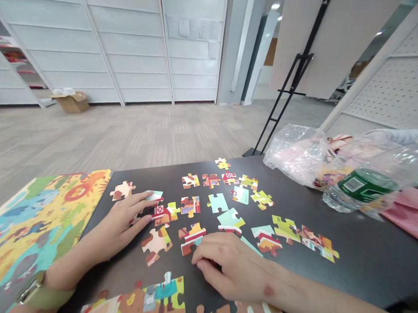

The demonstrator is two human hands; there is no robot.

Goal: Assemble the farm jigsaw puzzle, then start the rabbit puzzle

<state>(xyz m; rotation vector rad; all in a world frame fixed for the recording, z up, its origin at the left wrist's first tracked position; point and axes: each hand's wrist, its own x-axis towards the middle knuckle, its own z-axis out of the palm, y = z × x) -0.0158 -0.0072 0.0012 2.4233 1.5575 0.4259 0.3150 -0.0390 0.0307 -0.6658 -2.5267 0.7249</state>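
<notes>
My left hand (123, 224) lies with its fingers stretched over the left side of the loose pieces. Its fingertips touch a puzzle piece with pale blue and red (155, 195), and the thumb is beside a piece showing a red barn (166, 214). My right hand (232, 262) rests on the table with fingers curled in; whatever is under them is hidden. Just beyond its fingertips is a red-striped puzzle piece (191, 237). A brown-and-cream piece (156, 244) lies between the hands. Joined puzzle sections (132, 305) sit at the near edge, partly covered by my right forearm.
Several loose pieces, among them a light blue one (217, 202), spread over the black table (367, 232). A colourful picture board (51, 216) lies left. At right are a green-labelled plastic bottle (364, 185) and clear plastic bags (296, 152). A black stand (289, 82) rises behind.
</notes>
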